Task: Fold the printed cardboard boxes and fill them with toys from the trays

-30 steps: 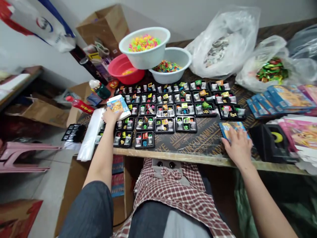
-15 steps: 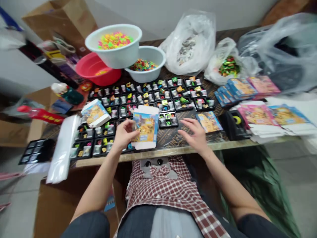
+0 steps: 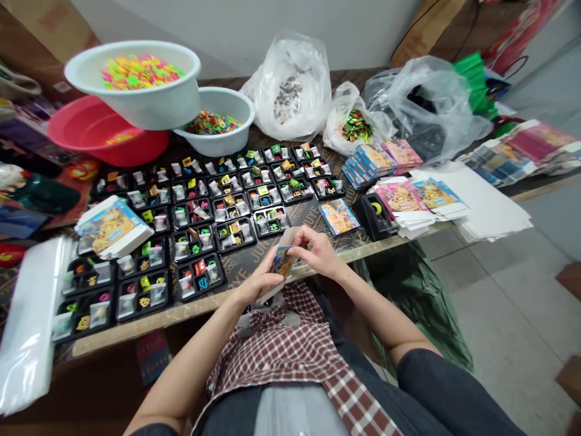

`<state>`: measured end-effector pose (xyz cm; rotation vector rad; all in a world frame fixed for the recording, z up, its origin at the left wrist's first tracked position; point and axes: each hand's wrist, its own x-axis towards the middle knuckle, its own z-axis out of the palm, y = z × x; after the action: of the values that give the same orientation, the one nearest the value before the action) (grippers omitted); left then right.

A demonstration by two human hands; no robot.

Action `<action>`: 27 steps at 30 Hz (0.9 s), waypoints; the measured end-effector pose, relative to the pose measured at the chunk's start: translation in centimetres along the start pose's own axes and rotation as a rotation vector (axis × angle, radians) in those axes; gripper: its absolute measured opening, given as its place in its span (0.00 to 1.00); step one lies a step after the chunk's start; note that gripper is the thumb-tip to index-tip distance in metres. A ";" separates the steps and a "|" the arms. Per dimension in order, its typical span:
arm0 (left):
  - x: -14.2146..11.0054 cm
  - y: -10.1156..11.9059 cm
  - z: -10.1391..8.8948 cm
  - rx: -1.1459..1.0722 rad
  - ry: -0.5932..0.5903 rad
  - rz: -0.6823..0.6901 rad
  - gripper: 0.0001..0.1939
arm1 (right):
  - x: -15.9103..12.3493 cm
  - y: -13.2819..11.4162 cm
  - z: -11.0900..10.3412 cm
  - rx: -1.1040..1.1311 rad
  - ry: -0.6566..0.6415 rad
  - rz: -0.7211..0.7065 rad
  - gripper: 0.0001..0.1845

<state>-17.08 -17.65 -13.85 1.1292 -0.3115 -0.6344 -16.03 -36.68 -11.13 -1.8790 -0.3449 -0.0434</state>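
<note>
Just past the table's front edge, a printed blue-and-yellow cardboard box [image 3: 282, 260] with pale flaps is held between both hands. My left hand [image 3: 255, 283] grips its left side, thumb across the printed face. At its upper right, my right hand [image 3: 316, 251] has its fingers bent and closed on the flap end. The box is tilted, so its inside is hidden. Beyond the hands lie several black trays [image 3: 271, 223] of small colourful pieces and wrapped packets. One finished-looking flat box [image 3: 338, 217] lies right of them, beside a black tape dispenser [image 3: 376, 216].
Flattened cartons [image 3: 113, 227] lie over the left trays, near clear plastic sleeves [image 3: 34, 315]. Behind stand a white basin [image 3: 136, 100], a red basin [image 3: 72, 133], another pale basin [image 3: 222, 142] and a white plastic bag [image 3: 295, 79]. More cartons [image 3: 403, 197] are stacked at right.
The box has moved from above the table toward my body and is now tilted. My right hand has come from empty and spread to closed on it. The view has turned right.
</note>
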 end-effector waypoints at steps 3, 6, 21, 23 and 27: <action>0.1 -1.0 0.3 -0.071 -0.084 -0.085 0.37 | 0.1 0.4 -0.1 0.138 0.028 0.017 0.21; 0.4 -0.7 0.3 -0.062 0.059 -0.038 0.37 | 0.4 1.5 -0.3 0.253 0.166 -0.005 0.27; 2.6 -0.5 0.5 0.014 0.581 0.070 0.22 | -1.9 4.7 2.1 0.260 0.337 0.265 0.21; 2.9 -0.6 0.8 -0.091 0.626 0.059 0.21 | -2.2 4.9 2.6 0.258 0.337 0.255 0.25; 2.9 -0.3 0.8 -0.052 0.611 0.042 0.11 | -1.8 4.3 2.7 0.441 0.380 0.214 0.28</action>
<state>-15.36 -20.14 -14.03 1.2051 0.2036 -0.2361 -17.07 -35.80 -16.31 -1.4219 0.1043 -0.1636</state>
